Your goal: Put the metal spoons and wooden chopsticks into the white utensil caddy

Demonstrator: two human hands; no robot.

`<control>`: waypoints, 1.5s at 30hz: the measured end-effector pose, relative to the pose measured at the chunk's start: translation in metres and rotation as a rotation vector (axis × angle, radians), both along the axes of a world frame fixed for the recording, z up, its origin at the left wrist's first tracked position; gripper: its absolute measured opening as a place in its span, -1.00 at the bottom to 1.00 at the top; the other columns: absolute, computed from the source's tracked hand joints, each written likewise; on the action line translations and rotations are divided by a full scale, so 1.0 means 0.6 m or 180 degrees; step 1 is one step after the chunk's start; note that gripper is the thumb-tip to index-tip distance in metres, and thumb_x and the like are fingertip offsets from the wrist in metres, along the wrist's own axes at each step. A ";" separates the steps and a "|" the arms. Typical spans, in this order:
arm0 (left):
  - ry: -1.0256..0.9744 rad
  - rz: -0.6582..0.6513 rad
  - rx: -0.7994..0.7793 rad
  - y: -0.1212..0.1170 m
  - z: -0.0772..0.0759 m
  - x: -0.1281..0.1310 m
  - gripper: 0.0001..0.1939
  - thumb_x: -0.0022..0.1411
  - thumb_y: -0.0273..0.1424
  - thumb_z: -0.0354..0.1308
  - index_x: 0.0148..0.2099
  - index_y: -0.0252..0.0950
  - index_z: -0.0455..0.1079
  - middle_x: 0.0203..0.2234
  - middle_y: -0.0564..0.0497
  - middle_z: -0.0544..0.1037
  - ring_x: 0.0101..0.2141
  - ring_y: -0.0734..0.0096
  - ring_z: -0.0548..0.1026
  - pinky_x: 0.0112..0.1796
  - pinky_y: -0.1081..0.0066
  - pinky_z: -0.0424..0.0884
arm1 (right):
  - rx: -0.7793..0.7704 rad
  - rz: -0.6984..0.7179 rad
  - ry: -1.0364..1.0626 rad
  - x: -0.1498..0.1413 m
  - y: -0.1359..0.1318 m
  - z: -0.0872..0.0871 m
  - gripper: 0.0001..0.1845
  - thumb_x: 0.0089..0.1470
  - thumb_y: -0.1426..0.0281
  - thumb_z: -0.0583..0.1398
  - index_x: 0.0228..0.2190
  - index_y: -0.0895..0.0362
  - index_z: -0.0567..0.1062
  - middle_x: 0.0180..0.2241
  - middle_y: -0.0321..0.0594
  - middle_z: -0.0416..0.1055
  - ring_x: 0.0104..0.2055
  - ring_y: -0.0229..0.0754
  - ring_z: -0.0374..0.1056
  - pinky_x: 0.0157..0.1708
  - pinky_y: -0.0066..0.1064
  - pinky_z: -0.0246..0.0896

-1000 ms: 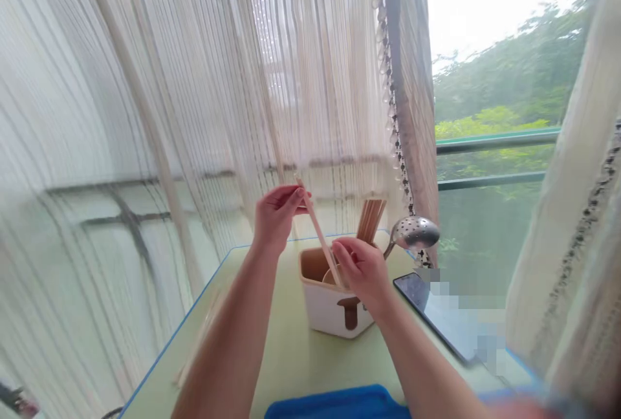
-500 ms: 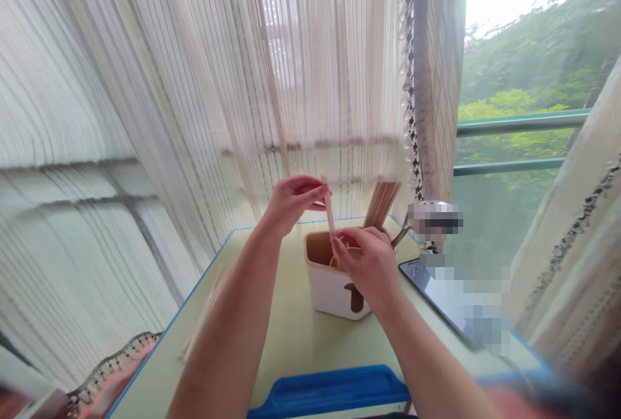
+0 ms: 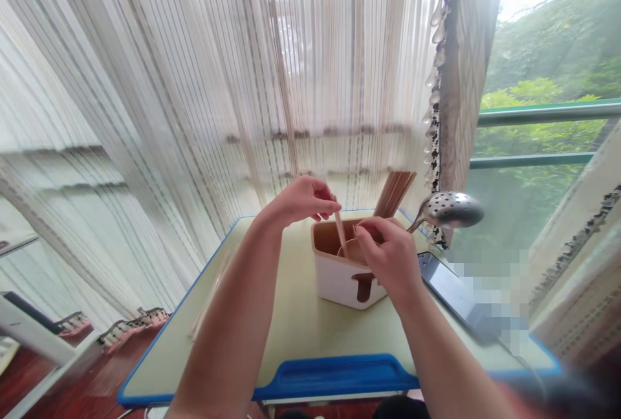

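A straight, pale stick (image 3: 341,231) slants into the smooth, angular box (image 3: 337,282); the left hand (image 3: 308,201) pinches the stick's top; the right hand (image 3: 392,254) curls narrowly, its hold I cannot tell.

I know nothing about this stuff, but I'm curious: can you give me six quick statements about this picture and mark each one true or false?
1. The left hand holds a stick with its lower end in the box. True.
2. The phone stands inside the box. False: it lies on the table.
3. The ladle has holes. True.
4. The right hand is far from the box. False: it is close by it.
5. Trees show outside. True.
6. The box is blue outside. False: it is mostly white.
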State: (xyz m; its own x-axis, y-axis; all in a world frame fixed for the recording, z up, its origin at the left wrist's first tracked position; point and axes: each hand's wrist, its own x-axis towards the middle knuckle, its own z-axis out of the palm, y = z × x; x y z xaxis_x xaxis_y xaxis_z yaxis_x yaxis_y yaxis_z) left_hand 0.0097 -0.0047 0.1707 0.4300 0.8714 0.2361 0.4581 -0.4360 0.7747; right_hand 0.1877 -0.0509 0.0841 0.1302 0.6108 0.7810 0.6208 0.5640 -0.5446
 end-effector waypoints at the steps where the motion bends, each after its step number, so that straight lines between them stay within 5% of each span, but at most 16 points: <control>1: 0.0170 -0.0062 -0.0038 -0.002 0.000 -0.001 -0.74 -0.05 -0.26 0.28 -0.41 -0.38 0.42 -0.53 -0.05 0.53 -0.49 0.46 0.48 -0.49 0.46 0.43 | -0.0003 -0.0024 0.0085 0.002 0.001 0.000 -0.87 -0.02 0.38 0.17 -0.51 0.11 0.51 -0.52 -0.28 0.42 -0.40 -0.21 0.31 -0.32 -0.40 0.21; 9: 0.1036 -0.0558 -0.0151 -0.019 0.009 -0.001 -0.84 -0.02 -0.33 0.18 -0.40 -0.33 0.42 -0.54 0.02 0.50 -0.47 0.47 0.45 -0.48 0.50 0.33 | 0.0069 -0.0075 0.0166 0.001 0.005 -0.006 -0.85 0.01 0.35 0.16 -0.48 0.11 0.52 -0.52 -0.28 0.41 -0.39 -0.21 0.32 -0.32 -0.39 0.21; 20: 0.1944 -0.0101 0.0115 -0.067 0.031 0.005 -0.78 -0.01 -0.27 0.09 -0.50 -0.31 0.43 -0.59 0.04 0.50 -0.55 0.49 0.39 -0.57 0.51 0.18 | 0.0246 0.0017 0.0043 -0.006 0.003 -0.012 -0.86 0.02 0.39 0.16 -0.49 0.12 0.51 -0.53 -0.28 0.40 -0.37 -0.20 0.30 -0.32 -0.39 0.21; 27: 0.1956 -0.0085 -0.0008 -0.066 0.034 0.000 -0.69 0.02 -0.15 0.09 -0.46 -0.30 0.45 -0.57 0.03 0.51 -0.55 0.50 0.39 -0.56 0.50 0.19 | 0.0272 -0.0021 0.0008 -0.004 0.005 -0.012 -0.86 0.02 0.40 0.15 -0.51 0.12 0.49 -0.53 -0.28 0.41 -0.36 -0.20 0.28 -0.30 -0.38 0.20; 45: 0.1841 -0.0320 -0.0221 -0.046 0.025 -0.005 -0.79 -0.07 -0.25 0.22 -0.39 -0.28 0.45 -0.55 0.06 0.51 -0.51 0.47 0.42 -0.50 0.50 0.24 | 0.0253 0.0034 0.0025 -0.006 0.003 -0.009 -0.83 0.02 0.38 0.13 -0.53 0.09 0.49 -0.53 -0.27 0.42 -0.36 -0.18 0.29 -0.32 -0.36 0.21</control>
